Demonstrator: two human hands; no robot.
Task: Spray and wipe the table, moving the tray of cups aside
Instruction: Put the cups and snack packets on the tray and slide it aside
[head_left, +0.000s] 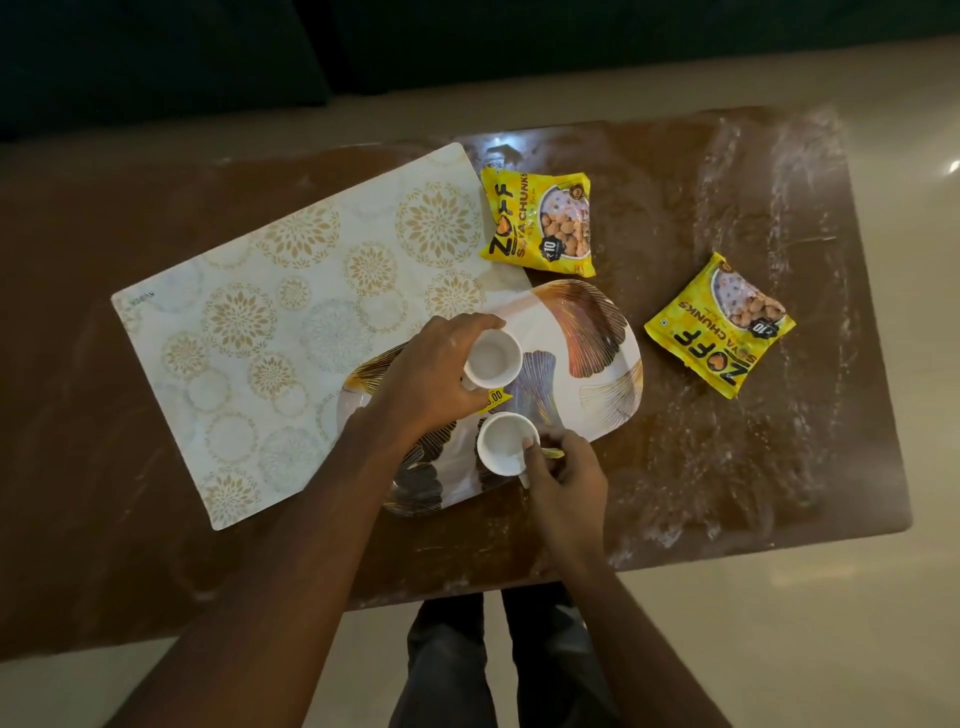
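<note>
Fingers (467, 327) of the left hand (431, 374) are curled round a small smooth white cup (492, 361). At its 6 o'clock, a second white cup (506, 444) is pinched at the rim by the right hand (566, 478). Both cups are held over the glossy oval leaf-printed tray (597, 332), which is set mid-bench on the smeared brown bench (753, 441).

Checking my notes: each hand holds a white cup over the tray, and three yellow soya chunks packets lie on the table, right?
Not three: the head view shows two yellow soya chunks packets on the table. Left hand and right hand do each hold a white cup over the tray.
</note>
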